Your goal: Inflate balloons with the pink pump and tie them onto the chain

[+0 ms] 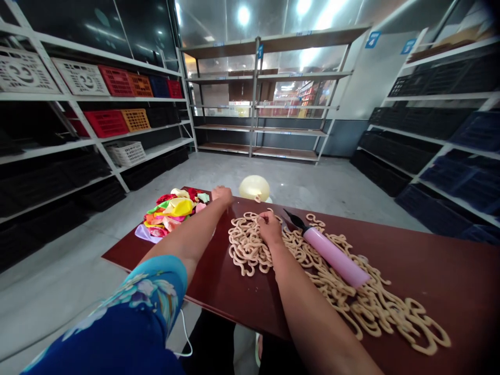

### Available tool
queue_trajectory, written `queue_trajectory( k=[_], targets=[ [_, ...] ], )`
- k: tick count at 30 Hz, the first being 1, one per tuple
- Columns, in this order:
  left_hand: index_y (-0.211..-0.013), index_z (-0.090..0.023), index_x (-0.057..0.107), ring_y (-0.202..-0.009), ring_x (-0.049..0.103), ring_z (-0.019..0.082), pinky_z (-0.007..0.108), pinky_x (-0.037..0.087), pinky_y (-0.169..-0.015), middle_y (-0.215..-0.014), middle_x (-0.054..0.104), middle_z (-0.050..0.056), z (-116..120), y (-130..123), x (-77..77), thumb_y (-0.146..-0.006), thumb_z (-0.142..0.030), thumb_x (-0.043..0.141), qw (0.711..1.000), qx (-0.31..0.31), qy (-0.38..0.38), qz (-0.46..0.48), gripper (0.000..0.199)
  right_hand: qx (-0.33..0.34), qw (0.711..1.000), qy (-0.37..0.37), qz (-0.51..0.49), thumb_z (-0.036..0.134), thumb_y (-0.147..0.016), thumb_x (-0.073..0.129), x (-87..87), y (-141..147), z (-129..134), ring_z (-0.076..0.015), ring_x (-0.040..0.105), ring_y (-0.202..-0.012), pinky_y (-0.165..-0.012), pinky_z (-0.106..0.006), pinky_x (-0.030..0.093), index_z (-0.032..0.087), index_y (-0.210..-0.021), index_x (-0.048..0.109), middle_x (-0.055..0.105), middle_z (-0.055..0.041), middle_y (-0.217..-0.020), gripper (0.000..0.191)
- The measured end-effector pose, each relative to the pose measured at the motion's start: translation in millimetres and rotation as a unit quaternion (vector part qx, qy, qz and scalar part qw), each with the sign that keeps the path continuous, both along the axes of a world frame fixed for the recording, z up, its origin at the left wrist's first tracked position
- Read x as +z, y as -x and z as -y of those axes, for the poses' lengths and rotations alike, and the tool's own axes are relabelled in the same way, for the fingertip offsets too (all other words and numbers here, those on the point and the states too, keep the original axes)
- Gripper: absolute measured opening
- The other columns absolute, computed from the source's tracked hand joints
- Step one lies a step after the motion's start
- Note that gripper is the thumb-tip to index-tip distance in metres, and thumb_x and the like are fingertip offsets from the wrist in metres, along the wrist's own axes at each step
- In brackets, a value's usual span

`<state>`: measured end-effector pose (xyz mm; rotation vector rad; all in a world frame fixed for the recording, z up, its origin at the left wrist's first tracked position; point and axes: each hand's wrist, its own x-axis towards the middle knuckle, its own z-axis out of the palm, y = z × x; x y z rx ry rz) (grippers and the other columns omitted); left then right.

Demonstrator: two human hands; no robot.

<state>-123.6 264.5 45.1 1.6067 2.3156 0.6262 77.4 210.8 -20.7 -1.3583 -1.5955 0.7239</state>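
My right hand (270,227) is over the left end of a long heap of beige, curled, rope-like pieces (250,245), its fingers pinched on one of them. At the table's far edge, my left hand (222,195) is curled closed; whatever it may grip is hidden. Lying across the heap, right of my right hand, is a pink hand pump (336,256) with a black nozzle. A pale yellow inflated balloon (253,187) shows just past the far edge, between my hands. Left of my left forearm lies a pile of limp, brightly coloured pieces (177,207).
Both hands work over a dark red-brown table (394,250). Shelves with coloured crates (113,80) line the left wall. A metal rack (253,104) stands at the back. Dark bins (422,122) fill the right shelves. A white cable (186,333) hangs below the near edge.
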Motion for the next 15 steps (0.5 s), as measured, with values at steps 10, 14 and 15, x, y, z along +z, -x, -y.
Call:
queue_trajectory(
  k=[10,14,15],
  targets=[
    [-0.101,-0.004,0.064,-0.114,0.046,0.036,0.044,0.023,-0.095,-0.107,0.060,0.028,28.5,66.2,-10.9,-0.078,-0.020,0.052,0.963,0.053,0.092,-0.247,0.030,0.010,1.000,-0.002,0.010,0.031,-0.073,0.049,-8.0,-0.5,-4.8,-0.0195,0.057,-0.075,-0.075,-0.035,0.043,0.024,-0.081,0.060,0.065,-0.0021,-0.081,0.016],
    [-0.092,-0.009,0.066,-0.110,0.050,0.032,0.042,0.026,-0.094,-0.105,0.063,0.023,28.7,69.4,-9.0,-0.078,-0.017,0.051,0.965,0.061,0.095,-0.237,0.023,0.009,1.000,-0.010,0.006,0.031,-0.072,0.049,-9.1,-0.5,-6.0,-0.0194,0.057,-0.074,-0.075,-0.035,0.043,0.024,-0.081,0.060,0.065,-0.0024,-0.081,0.016],
    [-0.089,-0.009,0.067,-0.109,0.051,0.032,0.042,0.027,-0.094,-0.104,0.064,0.023,28.0,70.4,-6.4,-0.077,-0.016,0.052,0.967,0.060,0.094,-0.231,0.021,0.010,1.000,-0.010,0.007,0.031,-0.072,0.049,-9.3,-0.5,-6.1,-0.0194,0.057,-0.074,-0.075,-0.035,0.043,0.024,-0.081,0.060,0.065,-0.0023,-0.081,0.016]
  ],
)
